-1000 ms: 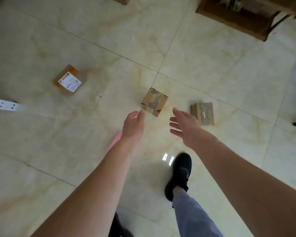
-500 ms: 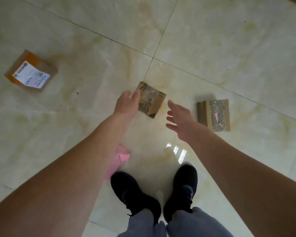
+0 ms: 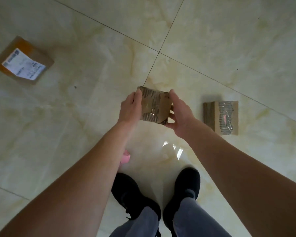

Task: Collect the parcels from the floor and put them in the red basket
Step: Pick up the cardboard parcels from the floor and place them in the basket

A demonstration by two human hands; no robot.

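From the head camera, looking straight down, both hands have hold of a small brown box (image 3: 155,105) wrapped in clear tape, caught between them in the middle of the view. The left hand (image 3: 130,107) grips its left side, thumb lying along the top edge, the fingers hidden behind the cardboard. The right hand (image 3: 179,112) grips the right side, thumb on the upper corner and fingers curled underneath. Whether the box sits on the floor (image 3: 229,40) or just above it I cannot tell. A second taped box (image 3: 221,117) lies on the pale glossy tiles just beside the right hand, apart from it. Well off to the left lies a flat brown parcel (image 3: 23,61) with a white printed label, a little blurred. Below the forearms stand two black shoes (image 3: 187,189) and grey trouser legs, with a bit of something pink (image 3: 125,157) showing by the left forearm. The red basket is not in sight.
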